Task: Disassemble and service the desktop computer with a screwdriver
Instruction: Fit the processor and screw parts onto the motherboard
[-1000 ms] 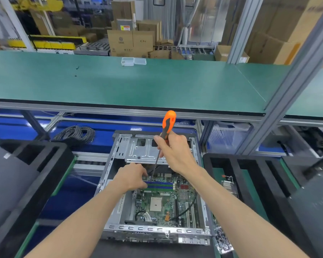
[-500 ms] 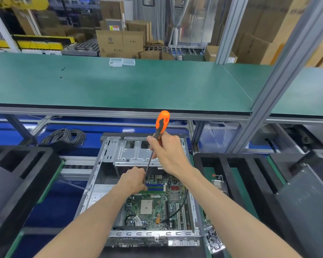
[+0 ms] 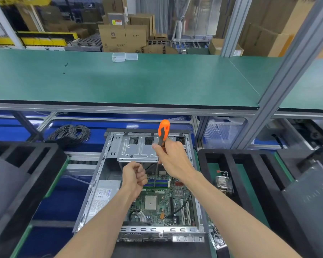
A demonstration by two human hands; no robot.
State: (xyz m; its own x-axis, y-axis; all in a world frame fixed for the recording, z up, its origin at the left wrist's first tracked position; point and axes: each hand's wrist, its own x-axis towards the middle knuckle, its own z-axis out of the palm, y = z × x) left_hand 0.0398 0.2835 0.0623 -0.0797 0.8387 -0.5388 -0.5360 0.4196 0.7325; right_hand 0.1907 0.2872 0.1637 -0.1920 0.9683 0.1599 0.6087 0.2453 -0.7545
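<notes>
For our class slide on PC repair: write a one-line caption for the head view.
Right hand holds an orange screwdriver over an open desktop case, left hand curled beside the shaft.

1. The screwdriver [image 3: 163,129] has a bright orange handle with a dark grey grip band.
2. The computer case [image 3: 111,155] is bare silver-grey metal.
3. The motherboard [image 3: 157,203] is green, with blue and green striped memory slots [image 3: 158,183].
4. The bench top [image 3: 119,81] is teal green, edged in black along its front.
5. The cable coil [image 3: 70,133] is dark grey.
6. The foam trays [image 3: 229,164] are black.
7. The boxes [image 3: 123,37] beyond the far edge are brown cardboard.
</notes>
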